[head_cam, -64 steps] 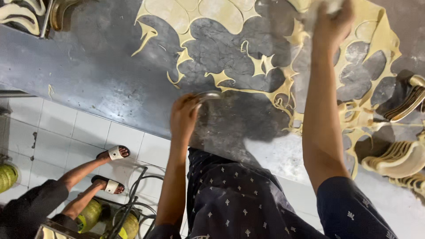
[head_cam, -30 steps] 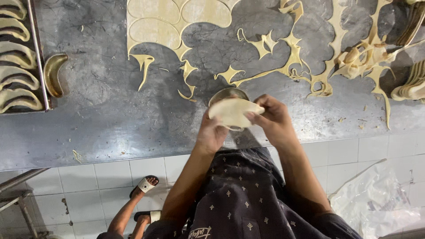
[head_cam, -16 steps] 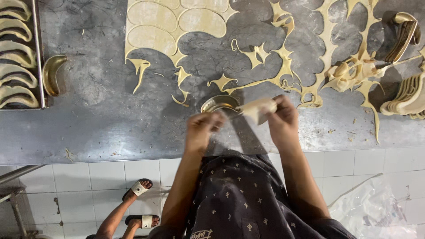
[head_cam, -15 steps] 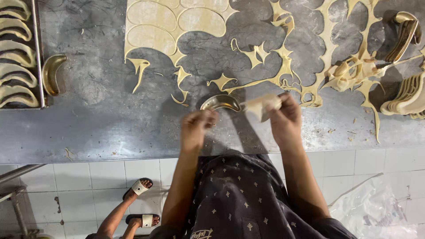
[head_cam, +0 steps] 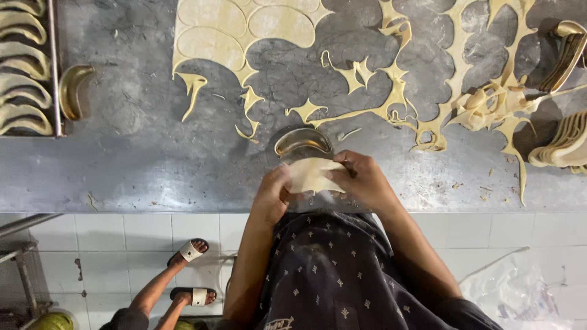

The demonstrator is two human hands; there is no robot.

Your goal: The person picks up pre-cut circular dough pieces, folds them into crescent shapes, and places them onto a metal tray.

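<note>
Grey, flour-dusted stone surface (head_cam: 140,165) with white tiled front (head_cam: 147,229); metal rack frame (head_cam: 24,263) at lower left; crumpled plastic sheet (head_cam: 526,293) lower right.

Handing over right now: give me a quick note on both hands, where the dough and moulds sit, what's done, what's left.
Left hand and right hand both grip one cut dough piece above the counter edge.
Empty crescent mould lies just beyond the hands.
Done: most of the rolled dough sheet is cut away, leaving scrap strips; filled moulds sit on the tray far left.
Left: uncut ovals on the sheet, and stacked moulds at right.
</note>
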